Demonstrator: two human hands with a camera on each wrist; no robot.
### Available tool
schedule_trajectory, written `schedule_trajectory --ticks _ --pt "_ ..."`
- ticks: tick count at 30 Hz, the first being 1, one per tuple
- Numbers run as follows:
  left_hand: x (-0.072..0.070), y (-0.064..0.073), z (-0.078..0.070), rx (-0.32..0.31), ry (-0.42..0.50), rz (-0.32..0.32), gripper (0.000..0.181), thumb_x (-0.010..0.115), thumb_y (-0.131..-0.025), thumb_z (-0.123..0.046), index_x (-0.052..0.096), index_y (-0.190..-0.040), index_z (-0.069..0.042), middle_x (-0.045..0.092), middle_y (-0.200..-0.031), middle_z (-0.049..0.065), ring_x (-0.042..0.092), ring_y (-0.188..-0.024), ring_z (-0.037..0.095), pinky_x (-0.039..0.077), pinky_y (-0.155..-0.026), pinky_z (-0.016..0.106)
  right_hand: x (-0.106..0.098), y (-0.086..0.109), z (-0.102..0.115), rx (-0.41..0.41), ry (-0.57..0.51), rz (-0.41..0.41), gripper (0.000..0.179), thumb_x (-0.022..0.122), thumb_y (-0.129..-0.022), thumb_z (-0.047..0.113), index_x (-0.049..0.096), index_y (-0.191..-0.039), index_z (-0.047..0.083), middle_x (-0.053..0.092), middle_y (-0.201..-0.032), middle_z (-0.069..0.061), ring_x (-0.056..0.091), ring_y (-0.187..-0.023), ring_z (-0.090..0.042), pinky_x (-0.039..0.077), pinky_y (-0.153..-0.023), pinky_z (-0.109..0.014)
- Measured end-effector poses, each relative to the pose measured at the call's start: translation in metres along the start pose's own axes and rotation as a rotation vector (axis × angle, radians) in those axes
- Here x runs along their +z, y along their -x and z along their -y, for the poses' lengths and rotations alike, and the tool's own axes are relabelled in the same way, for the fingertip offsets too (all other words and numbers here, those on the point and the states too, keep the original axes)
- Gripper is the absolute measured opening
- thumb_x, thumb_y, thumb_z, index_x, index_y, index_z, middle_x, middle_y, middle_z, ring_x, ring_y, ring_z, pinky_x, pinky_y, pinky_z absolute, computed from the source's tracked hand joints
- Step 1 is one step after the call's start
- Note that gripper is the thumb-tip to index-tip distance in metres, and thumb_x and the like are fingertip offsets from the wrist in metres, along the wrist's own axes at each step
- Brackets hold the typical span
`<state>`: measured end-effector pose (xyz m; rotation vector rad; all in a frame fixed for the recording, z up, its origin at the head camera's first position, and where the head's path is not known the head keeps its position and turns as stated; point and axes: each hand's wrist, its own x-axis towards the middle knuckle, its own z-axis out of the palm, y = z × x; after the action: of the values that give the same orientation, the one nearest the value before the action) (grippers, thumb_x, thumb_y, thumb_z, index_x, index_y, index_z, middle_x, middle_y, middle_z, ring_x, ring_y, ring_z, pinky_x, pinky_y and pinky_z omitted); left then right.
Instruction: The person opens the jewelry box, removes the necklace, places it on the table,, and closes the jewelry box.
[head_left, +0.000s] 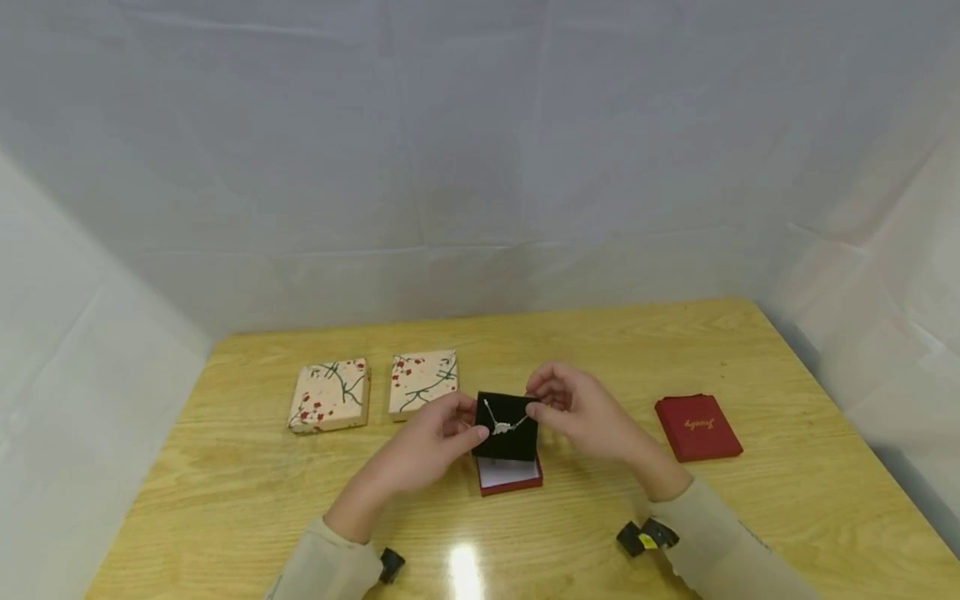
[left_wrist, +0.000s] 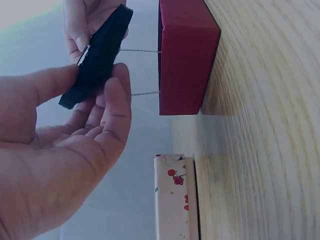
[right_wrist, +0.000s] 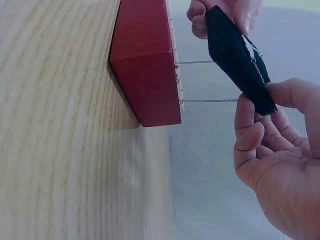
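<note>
Between both hands, a black jewelry pad (head_left: 504,446) is held tilted above an open red box (head_left: 512,489). A silver necklace (head_left: 501,428) with a pendant lies across the pad's face. Its thin chain (right_wrist: 210,101) runs from behind the pad down into the box, as both wrist views show. My left hand (head_left: 429,442) pinches the pad's left edge between thumb and fingers. On the opposite edge, my right hand (head_left: 588,414) pinches near the upper corner, thumb on the front. The box's white inside shows below the pad in the head view.
Two cream boxes with a red blossom pattern, a left one (head_left: 330,396) and a nearer one (head_left: 423,382), stand to the left on the wooden table (head_left: 600,342). A red lid (head_left: 699,427) with gold lettering lies at the right. Pale sheets (head_left: 450,167) hang around the table.
</note>
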<state>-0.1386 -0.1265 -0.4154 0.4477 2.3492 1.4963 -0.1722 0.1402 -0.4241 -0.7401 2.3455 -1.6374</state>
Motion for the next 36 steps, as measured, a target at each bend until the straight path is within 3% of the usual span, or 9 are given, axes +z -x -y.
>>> schedule_trajectory --ticks 5,10,13,19,23,27,32,36 --pt "0.000 0.000 -0.002 -0.001 0.059 0.003 0.030 0.066 -0.105 -0.016 0.063 -0.127 0.004 0.071 -0.115 0.014 0.072 -0.104 0.026 0.063 -0.089 0.037 0.002 0.000 0.002 -0.002 -0.018 -0.014 0.020 0.071 -0.099 0.002 0.062 -0.117 0.002 0.068 -0.110 -0.011 0.068 -0.097 -0.025 0.059 -0.081 -0.030" --pt "0.001 0.000 -0.001 -0.030 0.083 -0.012 0.030 0.066 -0.105 -0.016 0.062 -0.127 0.004 0.070 -0.120 0.016 0.071 -0.107 0.029 0.063 -0.088 0.039 0.005 0.001 0.003 -0.079 0.113 -0.070 0.020 0.073 -0.099 0.004 0.067 -0.117 0.007 0.071 -0.111 -0.003 0.067 -0.100 -0.020 0.057 -0.081 -0.033" --pt "0.002 0.000 -0.001 -0.051 0.125 -0.025 0.029 0.066 -0.105 -0.015 0.060 -0.127 0.005 0.070 -0.117 0.017 0.071 -0.101 0.027 0.063 -0.084 0.042 0.007 0.002 0.003 -0.221 0.268 -0.129 0.021 0.077 -0.097 0.007 0.070 -0.116 0.011 0.071 -0.113 0.002 0.064 -0.103 -0.018 0.057 -0.084 -0.037" --pt "0.001 0.000 -0.001 -0.075 0.174 -0.036 0.031 0.064 -0.106 -0.014 0.057 -0.129 0.006 0.070 -0.115 0.021 0.070 -0.095 0.033 0.063 -0.081 0.042 0.016 0.000 0.007 -0.596 0.589 -0.185 0.020 0.086 -0.087 0.009 0.077 -0.104 0.011 0.070 -0.103 0.002 0.061 -0.097 -0.018 0.055 -0.085 -0.038" --pt "0.000 0.000 -0.002 -0.065 0.180 -0.029 0.031 0.063 -0.107 -0.014 0.058 -0.131 0.006 0.073 -0.116 0.021 0.070 -0.095 0.034 0.061 -0.080 0.039 0.022 -0.001 0.008 -0.724 0.747 -0.164 0.023 0.091 -0.083 0.015 0.080 -0.103 0.012 0.071 -0.099 0.002 0.060 -0.092 -0.019 0.053 -0.078 -0.036" --pt "0.001 0.000 -0.002 -0.051 0.193 -0.013 0.029 0.062 -0.107 -0.012 0.059 -0.130 0.007 0.075 -0.115 0.021 0.068 -0.091 0.030 0.059 -0.077 0.033 0.026 0.001 0.007 -0.755 0.839 -0.169 0.026 0.092 -0.083 0.020 0.080 -0.105 0.011 0.071 -0.100 0.000 0.060 -0.092 -0.020 0.051 -0.072 -0.034" --pt "0.001 0.000 -0.001 -0.048 0.206 0.002 0.027 0.062 -0.107 -0.011 0.059 -0.127 0.007 0.077 -0.113 0.018 0.062 -0.082 0.021 0.056 -0.074 0.031 0.028 0.002 0.006 -0.725 0.890 -0.165 0.023 0.090 -0.087 0.026 0.082 -0.105 0.013 0.072 -0.099 0.001 0.060 -0.093 -0.021 0.049 -0.072 -0.034" --pt "0.000 0.000 0.000 -0.045 0.209 0.012 0.028 0.064 -0.107 -0.012 0.059 -0.127 0.006 0.077 -0.113 0.016 0.065 -0.087 0.026 0.055 -0.076 0.033 0.028 0.003 0.006 -0.699 0.903 -0.155 0.022 0.089 -0.088 0.027 0.083 -0.105 0.015 0.073 -0.099 0.003 0.061 -0.095 -0.020 0.049 -0.074 -0.034"
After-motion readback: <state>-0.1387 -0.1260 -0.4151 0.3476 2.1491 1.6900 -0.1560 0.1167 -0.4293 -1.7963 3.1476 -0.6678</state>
